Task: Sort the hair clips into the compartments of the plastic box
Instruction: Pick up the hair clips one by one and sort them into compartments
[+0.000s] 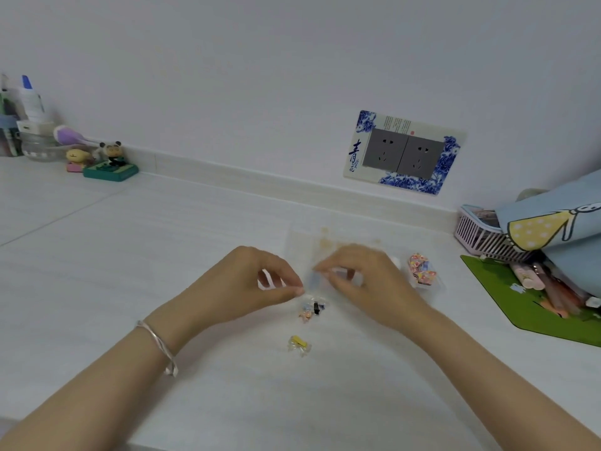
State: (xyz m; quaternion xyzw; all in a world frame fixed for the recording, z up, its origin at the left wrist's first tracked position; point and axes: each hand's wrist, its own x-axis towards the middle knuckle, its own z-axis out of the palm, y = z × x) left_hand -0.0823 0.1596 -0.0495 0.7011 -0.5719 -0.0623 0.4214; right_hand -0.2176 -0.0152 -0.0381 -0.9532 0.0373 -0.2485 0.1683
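From the head camera, both hands meet over the middle of a white table point(130, 255). The left hand point(250, 284), with a bracelet point(156, 343) on its wrist, has thumb and forefinger pinched together at the tips; whether anything is between them cannot be told. The right hand point(361, 275) curls its fingers at the near left edge of the clear plastic box point(325, 242), which is blurred and faint, just behind both hands; what those fingers grip, if anything, cannot be told. Just near of the fingertips lies a small cluster of hair clips point(312, 310), pink, blue and black. Nearer still, apart from it, lies a yellow hair clip point(299, 344). To the right of the right hand sits a floral scrunchie point(421, 267). A green mat point(507, 297) lies far right, a pink basket point(481, 236) behind it, and a wall socket point(403, 154) beyond.
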